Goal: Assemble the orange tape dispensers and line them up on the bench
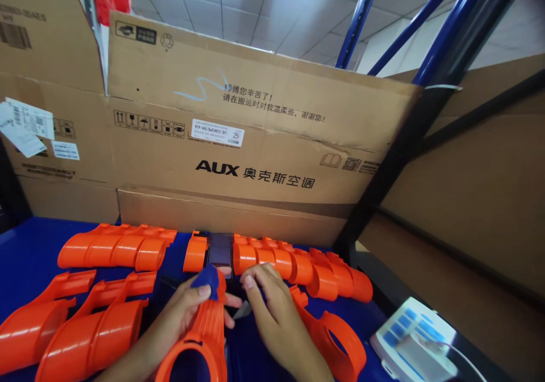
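Note:
My left hand (189, 299) grips an orange plastic part (208, 325) with a large ring at its near end. At its far end, my thumb presses on a dark blue piece (205, 281). Just to the right is my right hand (275, 308), its fingers curled and thumb close to the forefinger. A small grey, flat sliver (243, 309) shows below its fingertips; whether the hand holds it I cannot tell. Another orange ringed part (336, 336) lies beside my right wrist.
Orange parts stand in rows at the back left (114, 248) and back right (298, 265), with more at the front left (89, 336). A dark phone-like slab (220, 254) stands between the rows. Cardboard (255, 160) walls the back. A white device with blue keys (413, 336) sits right.

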The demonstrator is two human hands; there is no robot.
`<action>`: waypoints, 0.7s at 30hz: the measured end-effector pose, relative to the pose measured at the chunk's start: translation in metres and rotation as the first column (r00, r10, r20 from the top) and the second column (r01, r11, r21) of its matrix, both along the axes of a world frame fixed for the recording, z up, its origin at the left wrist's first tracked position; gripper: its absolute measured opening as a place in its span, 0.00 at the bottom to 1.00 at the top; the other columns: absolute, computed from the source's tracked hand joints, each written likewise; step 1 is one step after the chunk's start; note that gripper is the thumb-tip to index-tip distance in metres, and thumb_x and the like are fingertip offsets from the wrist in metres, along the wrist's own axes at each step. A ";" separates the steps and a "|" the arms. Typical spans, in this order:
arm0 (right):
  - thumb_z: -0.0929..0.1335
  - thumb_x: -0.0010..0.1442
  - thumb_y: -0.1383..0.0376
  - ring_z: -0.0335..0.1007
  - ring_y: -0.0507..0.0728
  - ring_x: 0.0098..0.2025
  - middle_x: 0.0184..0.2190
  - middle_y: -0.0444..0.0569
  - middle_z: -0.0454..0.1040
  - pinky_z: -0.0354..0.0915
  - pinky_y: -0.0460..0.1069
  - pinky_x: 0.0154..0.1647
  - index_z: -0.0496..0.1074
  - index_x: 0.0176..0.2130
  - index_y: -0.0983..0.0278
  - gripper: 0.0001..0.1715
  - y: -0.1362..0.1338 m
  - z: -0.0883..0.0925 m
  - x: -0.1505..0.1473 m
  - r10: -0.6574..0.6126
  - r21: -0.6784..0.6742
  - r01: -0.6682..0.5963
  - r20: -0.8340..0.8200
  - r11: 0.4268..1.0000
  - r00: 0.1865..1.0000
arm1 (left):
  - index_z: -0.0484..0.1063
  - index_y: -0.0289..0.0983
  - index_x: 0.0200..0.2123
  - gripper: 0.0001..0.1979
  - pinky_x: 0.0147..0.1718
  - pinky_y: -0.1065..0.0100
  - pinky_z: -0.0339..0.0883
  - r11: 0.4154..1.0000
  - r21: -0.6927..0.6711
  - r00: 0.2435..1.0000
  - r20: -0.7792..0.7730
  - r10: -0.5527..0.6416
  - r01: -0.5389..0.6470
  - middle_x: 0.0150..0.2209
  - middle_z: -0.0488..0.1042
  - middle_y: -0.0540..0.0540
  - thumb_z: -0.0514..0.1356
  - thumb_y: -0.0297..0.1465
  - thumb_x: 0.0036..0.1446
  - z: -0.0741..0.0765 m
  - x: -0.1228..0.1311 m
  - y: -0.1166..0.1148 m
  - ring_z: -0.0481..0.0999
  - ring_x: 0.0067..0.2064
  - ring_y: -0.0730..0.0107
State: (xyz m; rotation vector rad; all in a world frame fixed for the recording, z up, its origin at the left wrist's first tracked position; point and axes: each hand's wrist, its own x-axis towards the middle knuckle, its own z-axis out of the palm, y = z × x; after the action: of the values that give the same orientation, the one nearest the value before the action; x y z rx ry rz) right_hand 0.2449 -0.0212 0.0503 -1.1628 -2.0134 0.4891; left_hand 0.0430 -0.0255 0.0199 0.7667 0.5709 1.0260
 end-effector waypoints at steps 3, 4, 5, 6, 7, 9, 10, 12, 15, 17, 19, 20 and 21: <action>0.69 0.63 0.63 0.66 0.62 0.44 0.38 0.48 0.72 0.62 0.55 0.46 0.69 0.37 0.60 0.04 -0.001 0.007 0.012 -0.066 0.025 0.062 0.253 0.998 0.965 | 0.67 0.33 0.60 0.32 0.34 0.57 0.76 0.996 -0.080 0.993 0.111 0.035 -0.027 0.39 0.84 0.35 0.62 0.45 0.58 0.005 -0.006 0.005 0.84 0.35 0.50; 0.70 0.59 0.65 0.67 0.62 0.43 0.38 0.48 0.72 0.62 0.54 0.44 0.69 0.37 0.59 0.05 -0.002 0.009 0.016 -0.059 0.017 0.056 0.313 0.998 0.948 | 0.68 0.32 0.59 0.30 0.35 0.58 0.76 0.994 -0.099 0.990 0.132 0.056 -0.043 0.40 0.84 0.35 0.61 0.44 0.59 0.007 -0.007 0.005 0.84 0.35 0.51; 0.71 0.57 0.67 0.67 0.61 0.42 0.36 0.47 0.73 0.62 0.53 0.42 0.70 0.37 0.59 0.07 -0.002 0.010 0.019 -0.047 0.004 0.049 0.356 0.999 0.933 | 0.69 0.32 0.57 0.28 0.35 0.58 0.76 0.992 -0.108 0.986 0.147 0.075 -0.059 0.41 0.84 0.35 0.60 0.44 0.60 0.009 -0.008 0.005 0.84 0.34 0.52; 0.71 0.56 0.68 0.67 0.60 0.40 0.34 0.45 0.72 0.61 0.52 0.40 0.70 0.37 0.59 0.08 -0.003 0.010 0.022 -0.032 -0.015 0.041 0.384 0.999 0.923 | 0.70 0.32 0.56 0.26 0.34 0.59 0.76 0.991 -0.110 0.983 0.157 0.092 -0.075 0.43 0.84 0.34 0.59 0.43 0.61 0.010 -0.008 0.005 0.84 0.33 0.54; 0.70 0.55 0.69 0.67 0.58 0.37 0.32 0.44 0.72 0.60 0.50 0.37 0.71 0.37 0.59 0.09 -0.004 0.011 0.024 -0.014 -0.038 0.032 0.402 0.999 0.916 | 0.71 0.33 0.54 0.24 0.33 0.59 0.76 0.990 -0.109 0.982 0.159 0.102 -0.086 0.44 0.83 0.34 0.58 0.43 0.61 0.010 -0.009 0.004 0.83 0.32 0.55; 0.68 0.55 0.71 0.66 0.55 0.31 0.27 0.41 0.70 0.57 0.48 0.31 0.71 0.38 0.58 0.10 -0.004 0.010 0.026 0.018 -0.087 0.019 0.407 0.996 0.913 | 0.72 0.33 0.53 0.24 0.31 0.60 0.75 0.992 -0.102 0.985 0.148 0.085 -0.070 0.44 0.83 0.34 0.58 0.43 0.61 0.007 -0.009 0.005 0.82 0.29 0.57; 0.67 0.56 0.72 0.65 0.54 0.28 0.24 0.39 0.69 0.55 0.47 0.29 0.71 0.38 0.58 0.10 -0.004 0.010 0.026 0.037 -0.110 0.008 0.396 0.994 0.917 | 0.73 0.32 0.52 0.24 0.30 0.61 0.74 0.994 -0.099 0.988 0.141 0.055 -0.042 0.42 0.83 0.34 0.58 0.44 0.61 0.005 -0.010 0.006 0.82 0.28 0.58; 0.66 0.57 0.74 0.62 0.52 0.25 0.22 0.38 0.66 0.52 0.47 0.26 0.71 0.38 0.58 0.12 -0.003 0.009 0.025 0.073 -0.141 -0.025 0.351 0.990 0.933 | 0.73 0.31 0.52 0.26 0.30 0.61 0.74 0.996 -0.088 0.991 0.132 -0.005 0.016 0.38 0.84 0.35 0.58 0.45 0.60 -0.001 -0.010 0.007 0.81 0.27 0.57; 0.65 0.58 0.74 0.60 0.51 0.24 0.21 0.37 0.63 0.50 0.46 0.25 0.71 0.36 0.59 0.10 0.000 0.006 0.025 0.104 -0.155 -0.067 0.241 0.986 0.965 | 0.73 0.34 0.56 0.26 0.35 0.59 0.75 0.998 -0.055 0.989 0.144 -0.017 0.025 0.40 0.84 0.36 0.61 0.42 0.58 -0.006 -0.007 0.008 0.82 0.32 0.55; 0.65 0.59 0.73 0.57 0.50 0.23 0.20 0.37 0.60 0.50 0.46 0.25 0.70 0.35 0.60 0.09 0.002 0.002 0.027 0.104 -0.162 -0.082 0.137 0.983 0.985 | 0.72 0.38 0.58 0.26 0.41 0.55 0.75 1.000 -0.024 0.987 0.164 -0.001 0.005 0.45 0.83 0.37 0.62 0.40 0.57 -0.006 -0.004 0.005 0.83 0.39 0.51; 0.64 0.60 0.73 0.54 0.50 0.23 0.20 0.36 0.58 0.50 0.45 0.24 0.70 0.35 0.61 0.08 0.005 -0.001 0.029 0.082 -0.166 -0.080 0.009 0.983 0.997 | 0.74 0.39 0.57 0.25 0.47 0.52 0.73 1.000 0.005 0.986 0.165 -0.024 0.023 0.49 0.82 0.38 0.63 0.38 0.56 -0.004 -0.002 0.000 0.82 0.46 0.47; 0.64 0.60 0.73 0.53 0.49 0.23 0.20 0.36 0.58 0.50 0.45 0.24 0.70 0.35 0.62 0.07 0.006 -0.002 0.030 0.061 -0.164 -0.070 -0.060 0.984 0.996 | 0.75 0.39 0.56 0.24 0.49 0.51 0.72 0.999 0.023 0.987 0.153 -0.043 0.040 0.50 0.81 0.38 0.63 0.37 0.55 -0.004 -0.001 -0.002 0.81 0.48 0.46; 0.64 0.60 0.72 0.52 0.49 0.23 0.21 0.37 0.58 0.51 0.45 0.25 0.70 0.35 0.62 0.07 0.007 -0.003 0.031 0.035 -0.160 -0.055 -0.129 0.986 0.991 | 0.76 0.39 0.55 0.23 0.51 0.50 0.71 0.997 0.043 0.989 0.130 -0.068 0.063 0.50 0.81 0.38 0.64 0.37 0.55 -0.003 -0.001 -0.005 0.80 0.50 0.45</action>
State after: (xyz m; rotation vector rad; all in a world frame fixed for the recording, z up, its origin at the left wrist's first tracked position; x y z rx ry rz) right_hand 0.2756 -0.0138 0.0476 -1.1550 -1.9222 0.7444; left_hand 0.0418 -0.0304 0.0169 0.7415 0.4115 1.0207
